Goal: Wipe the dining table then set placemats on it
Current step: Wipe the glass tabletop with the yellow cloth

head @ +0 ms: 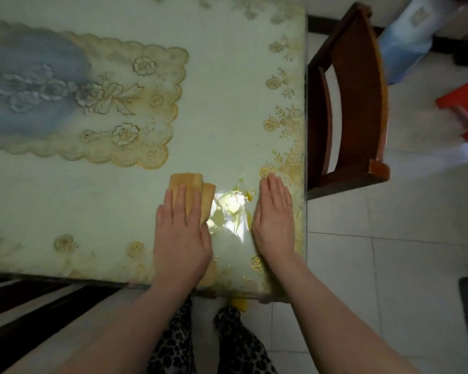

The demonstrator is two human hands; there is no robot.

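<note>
Cloth (191, 193), folded and tan, lies pinned under the flat, open left hand (181, 233) to scrub the bench (52, 190), while the right hand (274, 220), open-palmed beside a wet patch (231, 211), seemingly braces.

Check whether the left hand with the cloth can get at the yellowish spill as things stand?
Probably yes. The left hand presses the cloth flat just beside the spill, with bare table between; the right hand lies flat on its far side.

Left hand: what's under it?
A folded tan cloth lies under the left hand, flat on the table; its far end shows past the fingertips. The palm hides the rest, and any spill beneath can't be seen.
</note>
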